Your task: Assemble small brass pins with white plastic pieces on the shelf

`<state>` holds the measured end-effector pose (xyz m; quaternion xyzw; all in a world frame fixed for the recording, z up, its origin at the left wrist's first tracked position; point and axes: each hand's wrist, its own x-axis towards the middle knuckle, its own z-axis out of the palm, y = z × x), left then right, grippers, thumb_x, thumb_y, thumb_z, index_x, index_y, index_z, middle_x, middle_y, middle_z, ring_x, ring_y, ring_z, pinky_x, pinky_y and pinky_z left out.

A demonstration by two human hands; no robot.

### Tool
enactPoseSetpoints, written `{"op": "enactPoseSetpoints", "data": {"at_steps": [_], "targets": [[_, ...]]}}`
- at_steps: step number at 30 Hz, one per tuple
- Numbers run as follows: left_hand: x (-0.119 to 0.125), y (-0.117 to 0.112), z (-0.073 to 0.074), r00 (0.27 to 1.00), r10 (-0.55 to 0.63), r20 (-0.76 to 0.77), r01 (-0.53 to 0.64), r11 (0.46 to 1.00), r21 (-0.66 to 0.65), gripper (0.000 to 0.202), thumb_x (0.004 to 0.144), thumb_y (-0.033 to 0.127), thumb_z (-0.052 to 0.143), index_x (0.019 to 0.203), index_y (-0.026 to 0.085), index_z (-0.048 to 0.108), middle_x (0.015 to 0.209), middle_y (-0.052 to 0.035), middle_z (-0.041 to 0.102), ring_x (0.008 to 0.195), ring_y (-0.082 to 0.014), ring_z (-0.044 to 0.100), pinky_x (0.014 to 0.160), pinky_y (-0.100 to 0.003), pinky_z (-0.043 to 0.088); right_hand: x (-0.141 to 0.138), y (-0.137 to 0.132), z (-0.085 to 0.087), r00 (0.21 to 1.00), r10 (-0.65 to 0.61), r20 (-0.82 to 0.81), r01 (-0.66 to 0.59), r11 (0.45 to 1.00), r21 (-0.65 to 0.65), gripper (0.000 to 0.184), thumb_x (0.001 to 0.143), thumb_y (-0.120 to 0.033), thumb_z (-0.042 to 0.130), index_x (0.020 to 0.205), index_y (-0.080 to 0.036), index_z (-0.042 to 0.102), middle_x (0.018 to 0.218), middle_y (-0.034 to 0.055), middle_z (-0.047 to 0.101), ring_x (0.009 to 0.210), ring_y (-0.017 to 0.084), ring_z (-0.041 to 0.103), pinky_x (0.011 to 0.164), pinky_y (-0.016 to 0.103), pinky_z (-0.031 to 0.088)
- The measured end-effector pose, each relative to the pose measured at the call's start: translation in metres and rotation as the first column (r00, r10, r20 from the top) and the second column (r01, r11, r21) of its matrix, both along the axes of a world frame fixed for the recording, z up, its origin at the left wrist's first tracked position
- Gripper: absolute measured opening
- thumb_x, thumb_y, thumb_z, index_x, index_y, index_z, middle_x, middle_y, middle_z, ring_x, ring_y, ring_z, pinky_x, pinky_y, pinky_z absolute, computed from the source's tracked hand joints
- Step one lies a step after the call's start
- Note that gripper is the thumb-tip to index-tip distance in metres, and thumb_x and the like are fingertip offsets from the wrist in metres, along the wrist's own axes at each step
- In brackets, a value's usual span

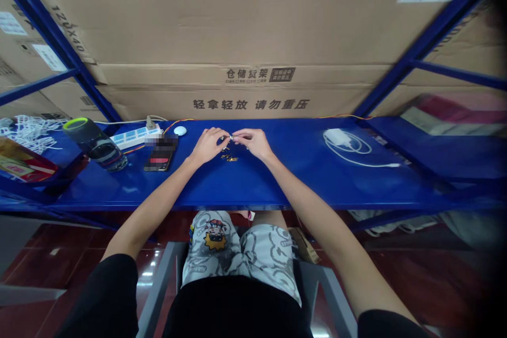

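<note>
Above the blue shelf top (237,187), my left hand (209,145) and my right hand (254,142) meet fingertip to fingertip. Both are closed in a pinch. Between the fingertips shows a small shiny piece (232,138), too tiny to name. Several small brass-coloured metal parts (232,158) lie on the blue surface just below the hands, a few of them partly hidden by the left fingers.
Left of the hands are a phone (160,154), a white power strip (137,137), a dark bottle (97,145) and a white rounded object (179,130). A white charger with cable (344,140) lies right. Cardboard (245,37) stands behind, between blue posts.
</note>
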<state>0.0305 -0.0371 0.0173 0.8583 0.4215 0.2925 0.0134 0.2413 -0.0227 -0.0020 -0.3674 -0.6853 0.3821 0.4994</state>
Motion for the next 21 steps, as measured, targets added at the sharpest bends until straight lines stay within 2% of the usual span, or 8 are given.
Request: {"op": "enactPoseSetpoints", "data": {"at_steps": [3,7,12,16,21], "targets": [[-0.0019,0.0024,-0.0025,0.999,-0.028,-0.024,0.028,1.000,-0.015,0.026,0.105,0.037,0.050,0.108,0.024,0.072,0.111,-0.0038,0.075,0.103,-0.0235,0.063,0.095,-0.041,0.042,0.0001,-0.0010,0.0007,1.000,0.015,0.017,-0.015,1.000,0.012,0.027,0.075,-0.043,0.082,0.087,-0.019,0.078,0.080,0.0061,0.078,0.073,0.021,0.073,0.080,0.038,0.060],[-0.0040,0.0052,-0.0050,0.998,-0.055,-0.038,0.053,0.998,-0.040,0.030,0.106,0.041,0.047,0.113,0.026,0.072,0.115,-0.0040,0.074,0.105,-0.0236,0.062,0.096,-0.041,0.042,0.0001,-0.0008,0.0002,1.000,0.017,0.022,-0.017,1.000,0.001,0.029,0.074,-0.046,0.082,0.088,-0.020,0.078,0.079,0.0055,0.078,0.074,0.021,0.073,0.080,0.037,0.060],[-0.0049,0.0077,-0.0066,0.997,-0.079,-0.008,0.078,0.993,-0.090,0.032,0.106,0.042,0.047,0.109,0.024,0.073,0.111,-0.0049,0.075,0.102,-0.0223,0.064,0.096,-0.041,0.043,-0.0010,0.0003,-0.0028,0.999,0.033,0.025,-0.033,0.999,0.006,0.033,0.074,-0.048,0.081,0.092,-0.021,0.078,0.084,0.0059,0.079,0.076,0.021,0.074,0.084,0.039,0.060],[-0.0045,0.0085,-0.0072,0.996,-0.077,-0.038,0.075,0.995,-0.059,0.029,0.106,0.037,0.047,0.108,0.022,0.072,0.108,-0.0057,0.076,0.101,-0.0227,0.064,0.093,-0.040,0.043,-0.0029,-0.0029,-0.0017,0.996,0.021,0.089,-0.025,0.999,0.042,0.033,0.076,-0.047,0.080,0.098,-0.023,0.078,0.095,0.0050,0.080,0.088,0.022,0.074,0.091,0.040,0.058],[-0.0025,0.0047,-0.0047,0.992,-0.083,-0.098,0.080,0.996,-0.027,0.027,0.106,0.036,0.048,0.108,0.021,0.071,0.107,-0.0066,0.075,0.102,-0.0232,0.063,0.092,-0.039,0.043,-0.0040,-0.0075,0.0048,0.991,-0.001,0.134,-0.010,0.996,0.083,0.026,0.080,-0.047,0.077,0.090,-0.023,0.078,0.095,0.0044,0.079,0.091,0.023,0.074,0.093,0.039,0.057]]}}
